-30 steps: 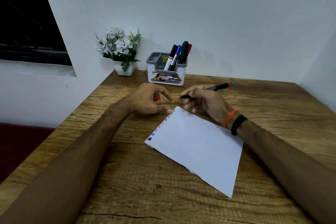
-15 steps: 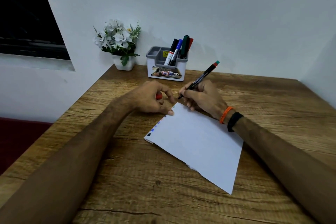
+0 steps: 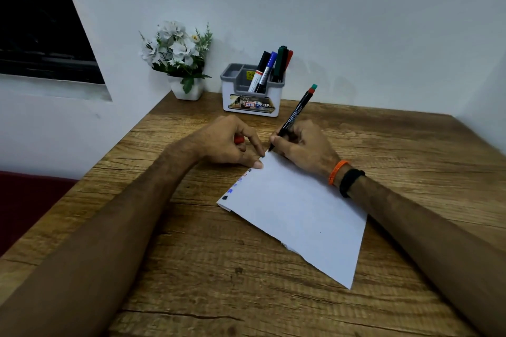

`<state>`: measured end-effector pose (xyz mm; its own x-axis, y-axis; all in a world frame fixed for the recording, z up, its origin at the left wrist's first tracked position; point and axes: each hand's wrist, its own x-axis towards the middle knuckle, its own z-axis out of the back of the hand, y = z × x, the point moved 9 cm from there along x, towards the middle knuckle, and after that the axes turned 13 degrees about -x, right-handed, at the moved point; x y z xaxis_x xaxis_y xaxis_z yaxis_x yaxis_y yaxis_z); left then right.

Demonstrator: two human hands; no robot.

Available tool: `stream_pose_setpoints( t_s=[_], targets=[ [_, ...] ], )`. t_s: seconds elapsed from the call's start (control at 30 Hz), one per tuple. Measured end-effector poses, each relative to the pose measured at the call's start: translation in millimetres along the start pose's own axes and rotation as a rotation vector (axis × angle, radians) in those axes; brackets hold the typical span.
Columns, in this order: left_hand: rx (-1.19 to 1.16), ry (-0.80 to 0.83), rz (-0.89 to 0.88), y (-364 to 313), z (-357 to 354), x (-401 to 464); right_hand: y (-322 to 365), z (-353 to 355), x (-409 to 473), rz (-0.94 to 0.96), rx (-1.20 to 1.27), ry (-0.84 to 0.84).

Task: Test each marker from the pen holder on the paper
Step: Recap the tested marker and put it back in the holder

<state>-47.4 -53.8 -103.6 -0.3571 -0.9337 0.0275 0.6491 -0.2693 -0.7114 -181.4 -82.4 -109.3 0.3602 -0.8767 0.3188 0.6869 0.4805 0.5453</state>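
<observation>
Marker point(image 3: 295, 114): your right hand point(image 3: 304, 145) grips it, tip on the paper's point(image 3: 298, 210) top corner
Left hand point(image 3: 227, 145): pins that corner; curled round a red cap point(image 3: 239, 140)
Holder point(image 3: 252, 96): four markers inside

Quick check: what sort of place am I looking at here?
Probably a home or office desk corner: a wooden table against a white wall, with a pen holder of markers, a small flower pot, and a sheet of paper.

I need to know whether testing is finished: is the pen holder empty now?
No, several markers stand in the pen holder, while the right hand holds another marker.
</observation>
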Motion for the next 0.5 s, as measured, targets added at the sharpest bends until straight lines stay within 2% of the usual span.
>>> stream_pose_setpoints(
  t_s=[0.5],
  targets=[
    [-0.025, -0.002, 0.01, 5.8, 0.2, 2.5, -0.7, -1.3, 3.1, 0.029, -0.063, -0.043]
  ],
)
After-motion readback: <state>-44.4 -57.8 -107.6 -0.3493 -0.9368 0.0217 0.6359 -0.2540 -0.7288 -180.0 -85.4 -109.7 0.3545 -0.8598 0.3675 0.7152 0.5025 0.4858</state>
